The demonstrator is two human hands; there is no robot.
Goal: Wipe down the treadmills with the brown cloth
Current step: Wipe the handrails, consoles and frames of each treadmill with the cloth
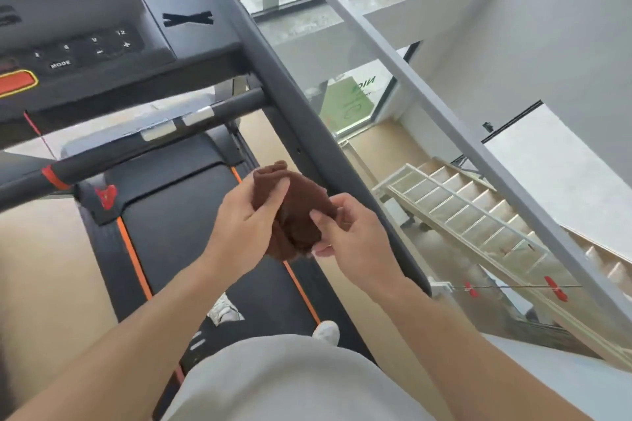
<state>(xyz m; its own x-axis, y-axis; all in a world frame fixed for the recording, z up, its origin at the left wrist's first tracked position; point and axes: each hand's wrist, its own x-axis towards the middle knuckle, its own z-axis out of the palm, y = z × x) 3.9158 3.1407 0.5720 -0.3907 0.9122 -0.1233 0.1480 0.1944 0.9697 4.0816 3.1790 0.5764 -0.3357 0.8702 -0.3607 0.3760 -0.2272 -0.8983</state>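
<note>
Brown cloth point(297, 215): dark, bunched and folded, held above the treadmill point(191, 215) belt, just beside its right handrail point(307, 120). Left hand point(246, 219) gripped it, thumb on top; right hand point(349, 232) pinched its edge. Glass railing point(427, 106) stood close at right.

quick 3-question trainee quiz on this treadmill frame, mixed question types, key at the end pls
1. True or false: the brown cloth is pressed flat on the treadmill console.
2. Which hands hold the cloth? A) left only B) right only C) both
3. Fill in: the stripes along the treadmill belt are ____.

Key: 1 false, it is held bunched in the air between the left hand and the right hand, over the belt's right edge. 2 C. 3 orange.
</note>
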